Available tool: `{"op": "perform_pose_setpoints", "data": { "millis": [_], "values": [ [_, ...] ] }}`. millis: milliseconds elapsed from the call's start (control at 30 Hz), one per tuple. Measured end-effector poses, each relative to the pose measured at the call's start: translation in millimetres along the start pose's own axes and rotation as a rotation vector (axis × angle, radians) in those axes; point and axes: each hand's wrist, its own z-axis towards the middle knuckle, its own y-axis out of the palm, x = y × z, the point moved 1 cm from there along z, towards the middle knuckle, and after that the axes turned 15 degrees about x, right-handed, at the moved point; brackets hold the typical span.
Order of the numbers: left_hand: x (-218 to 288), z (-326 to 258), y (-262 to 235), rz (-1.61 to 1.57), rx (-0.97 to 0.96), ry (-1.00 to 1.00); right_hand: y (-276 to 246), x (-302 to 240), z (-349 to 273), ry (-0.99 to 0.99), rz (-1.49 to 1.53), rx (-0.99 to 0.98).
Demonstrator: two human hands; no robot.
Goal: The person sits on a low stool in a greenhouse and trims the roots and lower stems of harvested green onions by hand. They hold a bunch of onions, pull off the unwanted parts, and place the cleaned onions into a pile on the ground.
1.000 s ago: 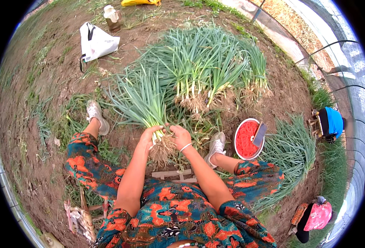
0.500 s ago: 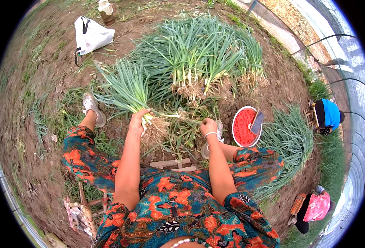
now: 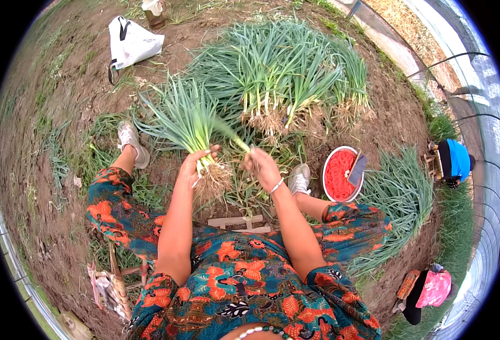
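My left hand (image 3: pixel 196 162) is closed round a bunch of green onions (image 3: pixel 196 122), just above their tangled, pale brown roots. The leaves fan upward and away from me. Close to the right of that bunch, my right hand (image 3: pixel 263 169) pinches a single green onion stalk (image 3: pixel 239 143). That stalk slants up toward the bunch, its leaf end smeared by motion. Beyond both hands lies a large heap of green onions (image 3: pixel 278 68), with several root clumps facing me.
To the right stand a white-rimmed bowl (image 3: pixel 324 180) of red bands, with a dark flat object (image 3: pixel 357 171) on it, and more green onions (image 3: pixel 400 192). A white bag (image 3: pixel 133 44) lies far left. Two people (image 3: pixel 459 160) work at the right. A wooden slat (image 3: pixel 235 221) lies before me.
My right hand has moved left and slightly up, nearer the bunch. The single stalk, which stretched sideways with its roots to the right, now slants upward from my fingers.
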Motion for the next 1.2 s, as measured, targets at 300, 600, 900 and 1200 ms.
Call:
{"op": "perform_pose_setpoints", "data": {
  "millis": [300,600,900,1200],
  "values": [
    [-38,7,-1,0.035,-0.046,-0.180,39,29,-12,-0.601,-1.348,-0.106],
    [-31,9,12,0.080,0.102,-0.040,17,15,1,-0.138,-0.687,-0.040],
    [41,-3,38,-0.338,0.127,0.187,3,-39,-8,-0.911,-0.861,0.633],
    [-1,17,28,0.151,0.289,-0.014,-121,-49,136,-0.559,-0.808,1.083]
  ]
}}
